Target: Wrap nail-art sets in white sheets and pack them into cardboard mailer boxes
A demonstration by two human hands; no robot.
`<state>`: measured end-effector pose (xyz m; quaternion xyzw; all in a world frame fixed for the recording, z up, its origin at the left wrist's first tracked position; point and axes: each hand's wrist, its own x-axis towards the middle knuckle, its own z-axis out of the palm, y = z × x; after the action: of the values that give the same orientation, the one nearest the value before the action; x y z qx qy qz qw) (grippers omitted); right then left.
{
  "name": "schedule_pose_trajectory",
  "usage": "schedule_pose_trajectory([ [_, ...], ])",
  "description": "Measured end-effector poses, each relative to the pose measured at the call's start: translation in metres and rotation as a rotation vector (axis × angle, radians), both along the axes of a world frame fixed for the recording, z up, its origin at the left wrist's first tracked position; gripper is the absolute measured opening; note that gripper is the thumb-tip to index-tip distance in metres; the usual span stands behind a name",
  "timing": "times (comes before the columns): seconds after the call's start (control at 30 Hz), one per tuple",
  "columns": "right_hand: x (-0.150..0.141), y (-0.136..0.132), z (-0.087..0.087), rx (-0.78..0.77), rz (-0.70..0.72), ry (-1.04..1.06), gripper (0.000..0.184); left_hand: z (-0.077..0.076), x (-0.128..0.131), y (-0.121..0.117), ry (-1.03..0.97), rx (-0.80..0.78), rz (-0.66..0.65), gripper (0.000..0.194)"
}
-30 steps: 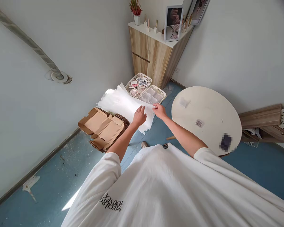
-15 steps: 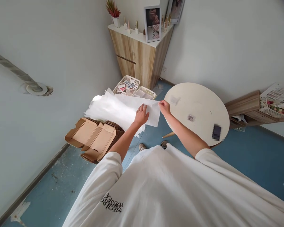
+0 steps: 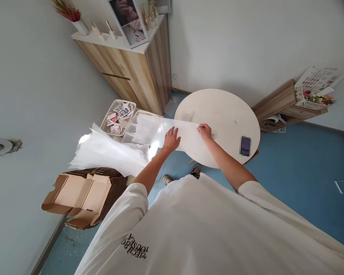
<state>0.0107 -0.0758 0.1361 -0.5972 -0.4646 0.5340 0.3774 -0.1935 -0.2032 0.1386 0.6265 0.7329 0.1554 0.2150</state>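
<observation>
A thin, translucent white sheet [image 3: 186, 131] stretches from near the baskets to the round table [image 3: 220, 103]. Its left end shows fine pleats or layered edges. My right hand [image 3: 205, 132] is closed, pinching the sheet's right edge over the tabletop. Fingers spread, my left hand [image 3: 172, 139] lies flat on the middle of the sheet. Left of it is a pile of similar white sheets [image 3: 106, 151], beside stacked brown cardboard boxes [image 3: 86, 194]. On the table, a small clear packet [image 3: 213, 136] is partly covered by my right hand.
Behind the pile stand a white basket of printed cards [image 3: 103, 124] and a second basket [image 3: 143, 112]. A wooden cabinet [image 3: 149, 76] with bottles and a framed picture fills the corner. A dark pixelated object [image 3: 245, 146] lies on the table, near a low wooden shelf [image 3: 278, 99].
The white sheet has come away from the pile and now reaches over the table, still pinched in my right hand. My view has turned right.
</observation>
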Motion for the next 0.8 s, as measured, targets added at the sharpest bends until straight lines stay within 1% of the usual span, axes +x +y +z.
schedule_pose_trajectory([
  [0.13, 0.059, 0.033, -0.017, -0.071, -0.092, -0.03, 0.016, -0.01, 0.045, 0.044, -0.006, -0.041, -0.044, 0.062],
  [0.27, 0.115, 0.062, -0.039, -0.126, -0.202, -0.065, 0.012, -0.022, 0.088, 0.081, -0.015, -0.084, -0.067, 0.062],
  [0.37, 0.152, 0.079, -0.06, -0.164, -0.321, -0.038, 0.008, -0.032, 0.116, 0.101, -0.008, -0.119, -0.086, 0.061],
  [0.47, 0.182, 0.092, -0.081, -0.202, -0.432, -0.022, 0.005, -0.041, 0.14, 0.115, -0.005, -0.15, -0.104, 0.062],
  [0.6, 0.206, 0.097, -0.103, -0.266, -0.544, -0.036, 0.003, -0.053, 0.162, 0.126, -0.002, -0.201, -0.14, 0.061],
  [0.7, 0.212, 0.095, -0.113, -0.285, -0.583, -0.002, 0.0, -0.062, 0.171, 0.129, 0.002, -0.26, -0.168, 0.059],
  [0.8, 0.213, 0.093, -0.121, -0.285, -0.639, -0.032, 0.006, -0.072, 0.173, 0.126, -0.003, -0.325, -0.195, 0.058],
])
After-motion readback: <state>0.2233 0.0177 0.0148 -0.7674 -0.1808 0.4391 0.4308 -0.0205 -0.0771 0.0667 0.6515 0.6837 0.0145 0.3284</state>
